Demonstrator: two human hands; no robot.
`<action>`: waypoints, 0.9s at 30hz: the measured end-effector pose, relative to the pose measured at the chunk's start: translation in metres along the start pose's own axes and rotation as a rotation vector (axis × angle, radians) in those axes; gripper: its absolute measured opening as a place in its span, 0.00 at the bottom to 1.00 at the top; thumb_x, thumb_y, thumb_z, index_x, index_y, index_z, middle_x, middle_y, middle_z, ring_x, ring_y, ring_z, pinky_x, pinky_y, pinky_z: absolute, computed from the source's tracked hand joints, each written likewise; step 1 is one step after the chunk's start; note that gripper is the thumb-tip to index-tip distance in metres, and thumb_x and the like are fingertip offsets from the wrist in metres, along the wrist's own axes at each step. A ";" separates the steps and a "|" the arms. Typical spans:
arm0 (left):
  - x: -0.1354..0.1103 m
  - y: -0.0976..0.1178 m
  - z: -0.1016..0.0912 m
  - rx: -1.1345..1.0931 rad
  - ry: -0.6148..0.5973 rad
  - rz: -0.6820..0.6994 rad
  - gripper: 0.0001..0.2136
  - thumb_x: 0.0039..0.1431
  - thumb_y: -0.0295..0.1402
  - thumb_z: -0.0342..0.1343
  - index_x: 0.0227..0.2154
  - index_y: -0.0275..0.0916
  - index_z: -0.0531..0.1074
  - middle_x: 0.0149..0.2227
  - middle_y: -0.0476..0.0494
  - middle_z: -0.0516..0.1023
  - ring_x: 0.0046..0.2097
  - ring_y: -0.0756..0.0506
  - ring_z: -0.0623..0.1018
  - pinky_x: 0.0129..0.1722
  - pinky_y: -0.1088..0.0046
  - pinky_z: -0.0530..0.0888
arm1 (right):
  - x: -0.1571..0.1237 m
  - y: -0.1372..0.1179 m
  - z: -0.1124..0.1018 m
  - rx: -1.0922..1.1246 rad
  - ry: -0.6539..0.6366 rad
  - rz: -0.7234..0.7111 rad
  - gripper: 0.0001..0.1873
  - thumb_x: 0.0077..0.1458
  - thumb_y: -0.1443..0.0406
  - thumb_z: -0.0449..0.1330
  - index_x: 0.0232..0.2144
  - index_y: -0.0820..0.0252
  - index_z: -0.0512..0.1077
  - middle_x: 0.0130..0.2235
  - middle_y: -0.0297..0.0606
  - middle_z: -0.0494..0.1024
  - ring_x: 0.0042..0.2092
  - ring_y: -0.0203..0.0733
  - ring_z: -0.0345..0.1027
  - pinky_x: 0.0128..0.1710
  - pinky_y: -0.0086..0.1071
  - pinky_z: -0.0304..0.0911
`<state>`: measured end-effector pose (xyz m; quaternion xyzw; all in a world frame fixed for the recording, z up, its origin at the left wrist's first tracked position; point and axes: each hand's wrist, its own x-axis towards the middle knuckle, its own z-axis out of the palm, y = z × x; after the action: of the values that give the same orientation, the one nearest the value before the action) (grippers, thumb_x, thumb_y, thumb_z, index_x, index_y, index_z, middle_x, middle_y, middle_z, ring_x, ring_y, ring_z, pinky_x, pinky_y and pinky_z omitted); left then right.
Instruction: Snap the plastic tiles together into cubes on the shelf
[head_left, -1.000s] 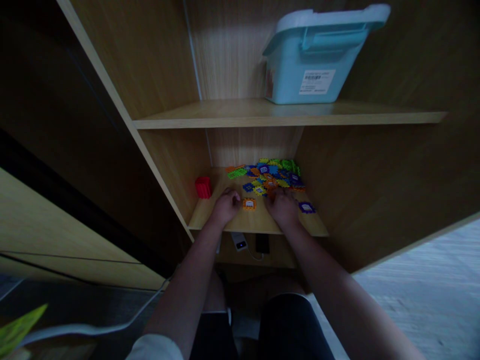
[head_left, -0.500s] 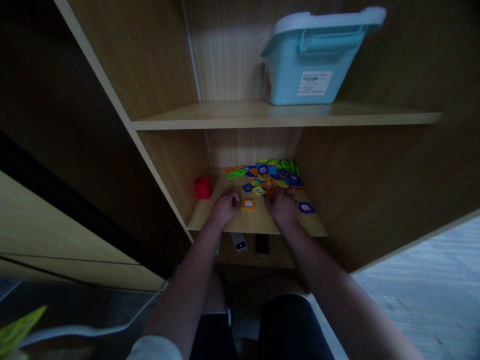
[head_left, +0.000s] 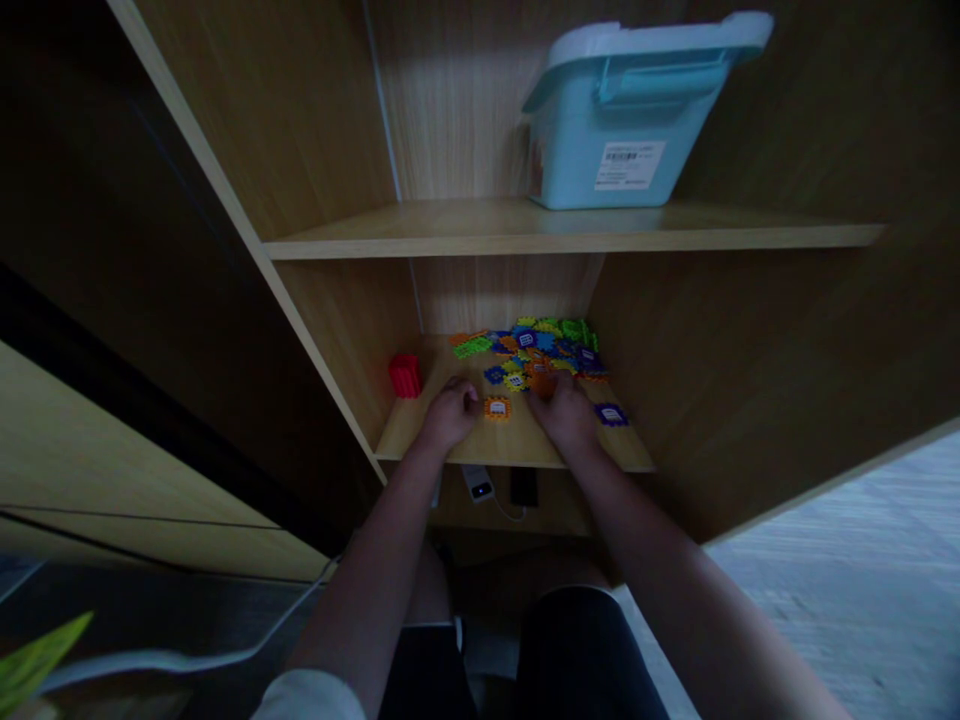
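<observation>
My right hand (head_left: 566, 408) reaches to the front of a heap of colourful plastic building tiles (head_left: 546, 342) on the lower shelf. Its thumb and fingers are closed on an orange building tile (head_left: 541, 383) at the heap's edge. My left hand (head_left: 451, 410) rests on the shelf with its fingers curled in, and nothing shows in them. Just right of it lies an orange tile with a white window (head_left: 496, 408), apart from the fingers. A yellow tile (head_left: 516, 382) and a blue tile (head_left: 493, 375) lie between the hands, further back.
A red block-shaped piece (head_left: 406, 376) stands at the shelf's left. One purple tile (head_left: 611, 414) lies right of my right hand. Above, a light-blue lidded bin (head_left: 611, 130) sits on the upper shelf (head_left: 450, 230). Below are a white device (head_left: 478, 484) and a black one (head_left: 523, 487).
My right hand has shifted slightly, and more of the orange tile at its fingertips shows. The left hand stays almost where it was.
</observation>
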<state>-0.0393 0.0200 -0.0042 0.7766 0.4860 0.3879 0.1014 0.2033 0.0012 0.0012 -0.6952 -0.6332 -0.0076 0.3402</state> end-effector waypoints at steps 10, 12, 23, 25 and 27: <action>0.001 0.003 -0.002 -0.029 0.029 0.016 0.10 0.55 0.18 0.54 0.32 0.42 0.66 0.36 0.47 0.73 0.40 0.45 0.74 0.43 0.68 0.73 | -0.004 -0.003 -0.001 0.238 -0.045 -0.320 0.24 0.64 0.57 0.62 0.58 0.59 0.67 0.58 0.50 0.77 0.59 0.53 0.71 0.60 0.45 0.66; 0.001 0.005 -0.003 -0.047 0.028 0.017 0.10 0.56 0.19 0.54 0.32 0.42 0.66 0.36 0.48 0.73 0.39 0.46 0.74 0.42 0.69 0.72 | -0.006 -0.004 -0.002 0.264 -0.063 -0.373 0.24 0.64 0.58 0.63 0.59 0.59 0.67 0.58 0.49 0.78 0.58 0.53 0.71 0.59 0.45 0.67; 0.001 0.008 -0.006 -0.068 0.037 0.036 0.09 0.56 0.19 0.52 0.33 0.42 0.65 0.36 0.47 0.72 0.40 0.45 0.74 0.43 0.70 0.71 | -0.008 -0.006 -0.003 0.302 -0.085 -0.414 0.25 0.64 0.57 0.64 0.59 0.60 0.68 0.57 0.50 0.78 0.58 0.53 0.72 0.59 0.46 0.68; 0.001 0.007 -0.005 -0.069 0.041 0.041 0.09 0.56 0.20 0.52 0.33 0.42 0.65 0.36 0.47 0.72 0.41 0.45 0.74 0.44 0.69 0.71 | -0.007 -0.006 -0.003 0.294 -0.090 -0.417 0.25 0.64 0.57 0.63 0.60 0.59 0.68 0.58 0.50 0.77 0.59 0.53 0.72 0.59 0.46 0.68; 0.001 0.005 -0.004 -0.072 0.042 0.047 0.09 0.56 0.20 0.52 0.33 0.42 0.65 0.36 0.47 0.72 0.41 0.45 0.74 0.44 0.69 0.71 | -0.007 -0.006 -0.004 0.290 -0.089 -0.428 0.25 0.64 0.58 0.63 0.60 0.59 0.68 0.58 0.50 0.78 0.58 0.53 0.72 0.60 0.46 0.68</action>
<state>-0.0382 0.0178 0.0018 0.7754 0.4551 0.4236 0.1101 0.1978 -0.0071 0.0036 -0.4890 -0.7747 0.0420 0.3988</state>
